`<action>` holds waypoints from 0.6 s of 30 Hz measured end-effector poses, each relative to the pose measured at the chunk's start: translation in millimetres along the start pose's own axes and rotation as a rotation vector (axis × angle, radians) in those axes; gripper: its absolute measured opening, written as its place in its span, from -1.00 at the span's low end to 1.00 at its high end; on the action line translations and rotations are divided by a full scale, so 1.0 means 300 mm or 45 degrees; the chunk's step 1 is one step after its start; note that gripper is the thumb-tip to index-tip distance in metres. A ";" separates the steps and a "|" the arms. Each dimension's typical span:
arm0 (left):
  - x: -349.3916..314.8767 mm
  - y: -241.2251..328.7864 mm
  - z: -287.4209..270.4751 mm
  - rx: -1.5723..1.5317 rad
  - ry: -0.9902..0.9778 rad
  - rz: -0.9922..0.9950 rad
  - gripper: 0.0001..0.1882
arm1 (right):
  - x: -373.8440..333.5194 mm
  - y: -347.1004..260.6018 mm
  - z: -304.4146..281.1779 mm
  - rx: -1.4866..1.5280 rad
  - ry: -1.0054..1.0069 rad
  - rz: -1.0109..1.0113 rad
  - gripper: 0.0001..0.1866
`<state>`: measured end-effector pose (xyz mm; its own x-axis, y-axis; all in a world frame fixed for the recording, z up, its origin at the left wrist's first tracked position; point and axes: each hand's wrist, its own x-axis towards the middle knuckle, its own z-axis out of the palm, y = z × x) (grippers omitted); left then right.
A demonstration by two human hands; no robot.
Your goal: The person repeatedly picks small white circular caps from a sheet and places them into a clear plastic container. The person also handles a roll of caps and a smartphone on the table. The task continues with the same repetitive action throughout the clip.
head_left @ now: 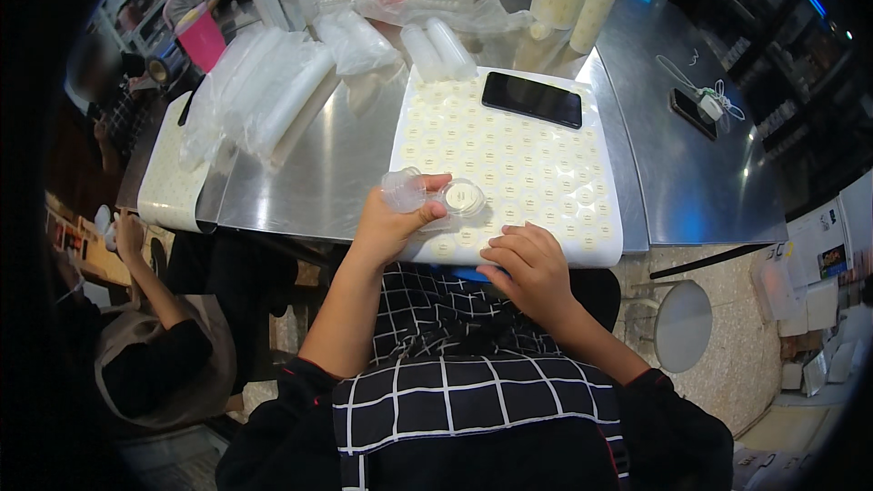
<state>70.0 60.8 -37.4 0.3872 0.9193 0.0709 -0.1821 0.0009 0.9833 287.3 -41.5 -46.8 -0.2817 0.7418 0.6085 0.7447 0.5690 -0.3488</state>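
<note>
Clear plastic cup (476,208), label (464,195) showing at its centre, sits at the sheet's (556,186) eight o'clock, clamped in the left hand (389,223). Right hand (531,268), at its five o'clock: fingers loosely apart, nothing visible between. I'd hold steady, smooth label from middle outward.
</note>
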 end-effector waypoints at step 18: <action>-0.012 0.010 -0.016 -0.090 -0.061 -0.051 -0.50 | 0.051 -0.048 -0.016 0.078 0.058 0.190 -0.92</action>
<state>63.7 59.3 -35.6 0.4382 0.8980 0.0411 -0.2284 0.0670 0.9713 275.1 -40.1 -29.0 -0.1421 0.8034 0.5782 0.7374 0.4756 -0.4796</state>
